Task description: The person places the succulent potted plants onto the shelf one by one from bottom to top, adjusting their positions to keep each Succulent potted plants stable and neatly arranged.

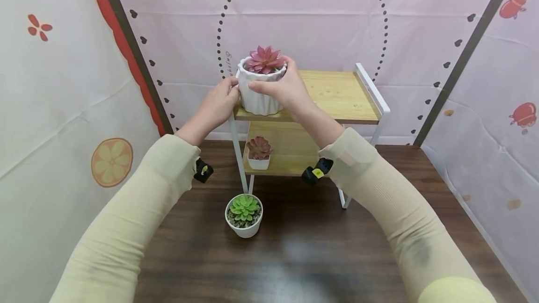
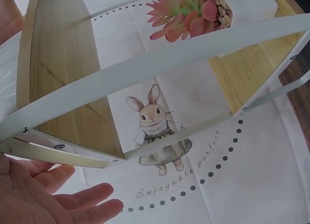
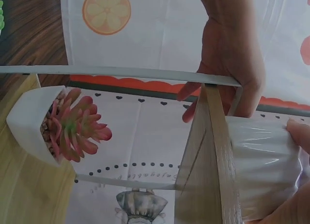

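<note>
A white ribbed pot with a pink succulent stands upright at the left end of the top board of a two-tier shelf. My right hand grips this pot from the right, thumb across its front and fingers round the back. At the shelf's left end, my left hand holds the white side rail, beside the pot. Its spread fingers reach below the top board in the left wrist view. The right wrist view shows the pot's wall against the board.
On the lower board sits a small white pot with a reddish succulent. A round white pot with a green succulent stands on the dark wooden table, near the shelf's left front leg. Printed cloth hangs behind.
</note>
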The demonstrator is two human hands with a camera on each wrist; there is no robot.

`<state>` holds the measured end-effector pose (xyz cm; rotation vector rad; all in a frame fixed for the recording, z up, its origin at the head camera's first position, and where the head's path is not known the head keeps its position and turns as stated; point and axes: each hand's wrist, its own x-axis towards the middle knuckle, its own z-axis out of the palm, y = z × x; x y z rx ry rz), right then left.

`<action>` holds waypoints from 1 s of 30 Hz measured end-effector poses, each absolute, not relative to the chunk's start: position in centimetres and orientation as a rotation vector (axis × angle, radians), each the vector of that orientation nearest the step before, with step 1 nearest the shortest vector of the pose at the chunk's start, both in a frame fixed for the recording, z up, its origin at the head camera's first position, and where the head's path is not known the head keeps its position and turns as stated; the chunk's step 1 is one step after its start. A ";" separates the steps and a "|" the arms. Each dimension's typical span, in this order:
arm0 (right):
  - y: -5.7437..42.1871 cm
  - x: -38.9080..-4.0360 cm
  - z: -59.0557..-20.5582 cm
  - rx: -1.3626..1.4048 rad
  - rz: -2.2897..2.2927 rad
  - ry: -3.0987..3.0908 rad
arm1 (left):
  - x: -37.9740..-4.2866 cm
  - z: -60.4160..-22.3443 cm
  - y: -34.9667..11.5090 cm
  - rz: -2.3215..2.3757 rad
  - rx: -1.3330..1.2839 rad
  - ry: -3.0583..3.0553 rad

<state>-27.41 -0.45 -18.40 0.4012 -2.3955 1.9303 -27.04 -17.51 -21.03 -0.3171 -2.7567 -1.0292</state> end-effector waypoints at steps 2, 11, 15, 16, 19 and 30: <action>-0.3 -27.4 -18.4 0.400 1.913 -2.419 | -27.2 -21.0 -17.5 -1.026 -0.316 -2.758; 2.7 -24.2 -19.0 0.736 1.703 -2.346 | -27.4 -21.1 -17.4 -1.021 -0.316 -2.756; 4.4 -21.8 -22.4 1.384 1.503 -2.234 | -27.4 -21.2 -17.4 -1.026 -0.313 -2.745; 4.7 -21.4 -23.7 1.519 1.406 -2.265 | -27.4 -21.1 -17.4 -1.029 -0.311 -2.744; 5.0 -20.7 -28.0 1.741 1.148 -2.434 | -27.3 -21.0 -17.4 -1.032 -0.302 -2.747; 2.9 -21.1 -43.1 1.250 1.319 -2.897 | -27.1 -21.0 -17.3 -1.012 -0.289 -2.762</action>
